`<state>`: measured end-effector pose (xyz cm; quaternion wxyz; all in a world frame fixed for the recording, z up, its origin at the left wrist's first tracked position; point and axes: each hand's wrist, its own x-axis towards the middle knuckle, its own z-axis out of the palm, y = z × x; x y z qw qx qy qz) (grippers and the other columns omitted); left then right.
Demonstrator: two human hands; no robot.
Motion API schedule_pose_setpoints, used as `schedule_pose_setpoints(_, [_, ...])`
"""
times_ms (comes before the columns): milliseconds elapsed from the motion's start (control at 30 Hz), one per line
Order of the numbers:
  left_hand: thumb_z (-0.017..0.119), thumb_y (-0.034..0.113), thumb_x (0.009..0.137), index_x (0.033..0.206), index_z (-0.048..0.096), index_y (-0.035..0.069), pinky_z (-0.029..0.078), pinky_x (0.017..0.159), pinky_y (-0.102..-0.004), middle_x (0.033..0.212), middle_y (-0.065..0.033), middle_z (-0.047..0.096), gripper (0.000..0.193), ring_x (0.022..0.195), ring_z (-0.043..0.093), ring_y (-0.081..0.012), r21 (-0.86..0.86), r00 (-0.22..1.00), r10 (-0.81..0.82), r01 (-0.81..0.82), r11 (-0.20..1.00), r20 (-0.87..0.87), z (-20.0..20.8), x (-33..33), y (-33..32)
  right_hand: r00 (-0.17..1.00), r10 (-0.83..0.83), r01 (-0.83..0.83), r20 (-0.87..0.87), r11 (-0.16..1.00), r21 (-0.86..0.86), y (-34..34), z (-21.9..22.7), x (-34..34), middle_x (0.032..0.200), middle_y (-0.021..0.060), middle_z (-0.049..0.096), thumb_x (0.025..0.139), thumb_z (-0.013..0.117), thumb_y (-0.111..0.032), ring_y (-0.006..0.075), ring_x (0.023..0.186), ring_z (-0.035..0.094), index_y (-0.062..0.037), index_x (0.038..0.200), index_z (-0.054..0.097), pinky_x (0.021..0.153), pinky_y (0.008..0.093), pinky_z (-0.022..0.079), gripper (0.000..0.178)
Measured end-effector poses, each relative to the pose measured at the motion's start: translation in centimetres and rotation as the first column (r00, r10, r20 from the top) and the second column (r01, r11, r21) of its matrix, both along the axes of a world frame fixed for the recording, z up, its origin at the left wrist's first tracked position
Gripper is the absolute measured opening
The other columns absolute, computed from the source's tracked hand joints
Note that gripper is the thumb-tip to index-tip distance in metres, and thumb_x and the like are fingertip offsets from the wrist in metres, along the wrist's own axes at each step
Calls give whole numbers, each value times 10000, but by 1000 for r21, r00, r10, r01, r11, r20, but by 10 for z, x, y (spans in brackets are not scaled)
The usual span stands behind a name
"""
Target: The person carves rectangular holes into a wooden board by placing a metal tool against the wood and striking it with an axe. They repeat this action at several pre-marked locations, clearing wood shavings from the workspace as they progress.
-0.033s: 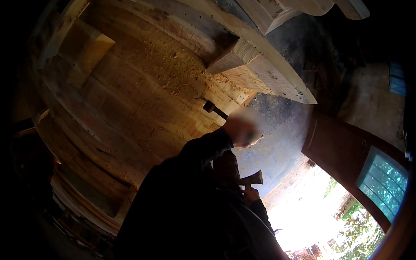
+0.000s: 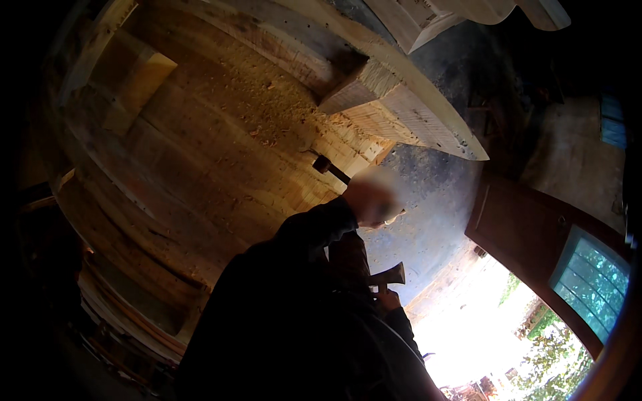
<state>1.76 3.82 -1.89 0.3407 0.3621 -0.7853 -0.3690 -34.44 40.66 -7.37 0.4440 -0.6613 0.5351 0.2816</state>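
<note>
My left hand (image 2: pixel 368 200), at the end of a dark sleeve, is blurred. A dark tool with a blocky head (image 2: pixel 322 164) has its shaft running into that hand; a small pale tip (image 2: pixel 396 216) shows on the hand's other side. The tool's head is over pale, chipped wood (image 2: pixel 321 190). Lower and to the right, my right hand (image 2: pixel 388 299) is closed on a hatchet (image 2: pixel 389 275) close to my body, its flared blade facing right. Most of the hatchet's handle is hidden by the hand and dark clothing.
A thick squared timber (image 2: pixel 401 113) joins a long pointed board at the upper right. Wood shavings (image 2: pixel 271 127) are scattered over the wide planks. A grey floor (image 2: pixel 428 194) lies beyond, with a brown door (image 2: pixel 515 214) and bright daylight at the right.
</note>
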Motion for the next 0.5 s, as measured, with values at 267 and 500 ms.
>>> schedule_pose_setpoints(267, [773, 281, 770, 705, 635, 130, 482, 629, -470, 768, -84, 583, 215, 754, 603, -327, 13, 978, 87, -87, 996, -191, 42, 20, -23, 872, -486, 478, 63, 815, -328, 4, 2, 18, 723, 108, 663, 832, 765, -192, 247, 617, 654, -121, 940, 695, 543, 399, 515, 147])
schedule_pose_setpoints(500, [773, 295, 763, 711, 640, 135, 489, 633, -465, 784, -81, 591, 214, 771, 616, -331, -67, 980, 138, -149, 987, -145, 52, 35, -28, 430, -742, 900, 515, 309, -307, -185, 175, 121, 649, 49, 581, 922, 739, -220, 123, 496, 546, -51, 938, 580, 427, 275, 420, 233])
